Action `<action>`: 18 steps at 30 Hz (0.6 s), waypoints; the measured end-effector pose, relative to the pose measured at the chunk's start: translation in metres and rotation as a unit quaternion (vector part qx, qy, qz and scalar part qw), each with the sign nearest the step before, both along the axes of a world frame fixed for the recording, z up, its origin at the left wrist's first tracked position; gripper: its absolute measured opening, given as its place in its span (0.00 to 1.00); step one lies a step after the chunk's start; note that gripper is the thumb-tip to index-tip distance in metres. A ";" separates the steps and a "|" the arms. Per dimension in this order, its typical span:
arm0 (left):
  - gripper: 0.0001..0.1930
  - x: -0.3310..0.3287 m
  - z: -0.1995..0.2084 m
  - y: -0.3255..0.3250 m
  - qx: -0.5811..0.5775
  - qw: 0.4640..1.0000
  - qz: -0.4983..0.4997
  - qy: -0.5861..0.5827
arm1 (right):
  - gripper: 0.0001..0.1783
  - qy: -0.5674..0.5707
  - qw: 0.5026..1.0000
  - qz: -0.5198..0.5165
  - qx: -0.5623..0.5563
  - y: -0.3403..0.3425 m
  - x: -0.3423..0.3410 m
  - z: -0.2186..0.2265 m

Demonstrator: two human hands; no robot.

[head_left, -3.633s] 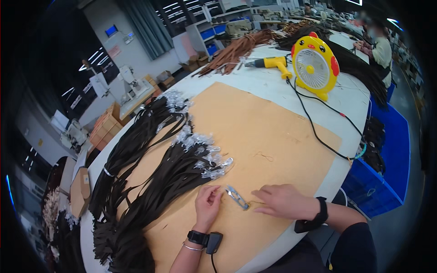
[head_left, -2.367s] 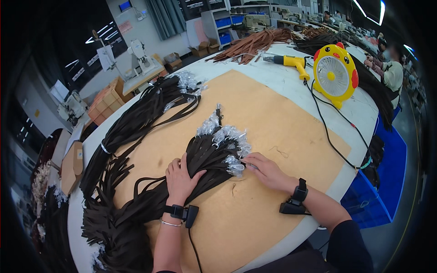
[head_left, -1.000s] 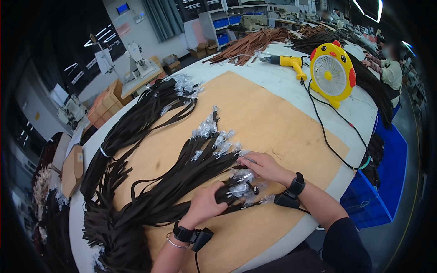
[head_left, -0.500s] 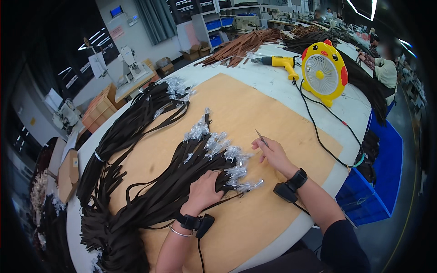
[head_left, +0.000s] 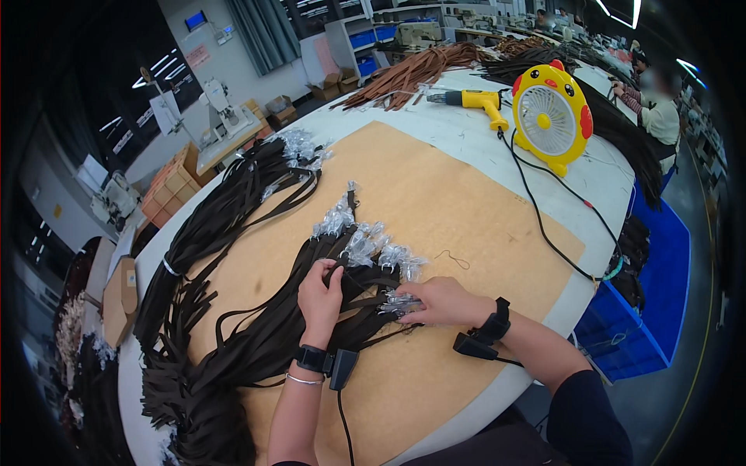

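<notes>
A bundle of dark straps (head_left: 268,330) lies fanned across a tan sheet (head_left: 482,225). Metal clasps in clear plastic wrapping (head_left: 365,242) cap the strap ends. My left hand (head_left: 320,301) is closed at the upper part of the bundle, thumb and fingers pinching one dark strap just below the wrapped ends. My right hand (head_left: 444,301) reaches in from the right, its fingers closed on a plastic-wrapped strap end (head_left: 398,304) at the bundle's near right side. Whether a slim pointed tool is still inside the right hand is hidden.
A second tied strap bundle (head_left: 194,225) lies to the left. A thin dark thread (head_left: 452,259) rests on the sheet. Beyond are a yellow heat gun (head_left: 483,102), a chick-shaped fan (head_left: 548,116) and brown straps (head_left: 412,71). A blue bin (head_left: 629,342) stands right of the table.
My left hand has moved up from resting flat on the straps and pinches one. My right hand, which held up a slim pointed metal tool, has come down left onto the wrapped ends.
</notes>
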State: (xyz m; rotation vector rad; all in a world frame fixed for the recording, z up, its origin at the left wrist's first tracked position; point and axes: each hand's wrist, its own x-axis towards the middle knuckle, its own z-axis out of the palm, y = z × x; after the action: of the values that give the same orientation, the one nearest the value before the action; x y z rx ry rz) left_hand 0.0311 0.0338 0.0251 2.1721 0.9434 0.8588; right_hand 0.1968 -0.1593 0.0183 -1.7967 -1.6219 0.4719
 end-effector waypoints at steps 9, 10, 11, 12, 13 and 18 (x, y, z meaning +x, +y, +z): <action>0.18 -0.032 0.014 -0.081 0.210 0.941 -0.256 0.065 | 0.16 0.081 0.992 -0.081 0.046 0.003 0.016 0.003; 0.17 -0.034 0.009 -0.081 0.268 0.919 -0.263 0.117 | 0.15 0.056 0.989 -0.116 0.075 0.003 0.012 0.006; 0.17 -0.035 0.003 -0.078 0.267 0.920 -0.264 0.116 | 0.15 0.055 0.989 -0.116 0.074 0.003 0.011 0.001; 0.17 -0.034 -0.003 -0.075 0.280 0.923 -0.233 0.121 | 0.14 0.024 0.985 -0.141 0.092 0.004 0.012 -0.007; 0.16 -0.032 -0.002 -0.073 0.291 0.926 -0.202 0.127 | 0.14 -0.006 0.980 -0.164 0.109 0.005 0.010 -0.004; 0.15 -0.033 0.012 -0.092 0.320 0.921 -0.185 0.121 | 0.14 0.005 0.994 -0.110 0.008 -0.026 0.015 0.020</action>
State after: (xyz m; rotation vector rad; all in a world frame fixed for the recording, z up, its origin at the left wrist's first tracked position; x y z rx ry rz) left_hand -0.0014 -0.0582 0.0375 2.9472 0.3383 0.7900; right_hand 0.2119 -0.1856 0.0378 -1.9297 -1.3963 0.3656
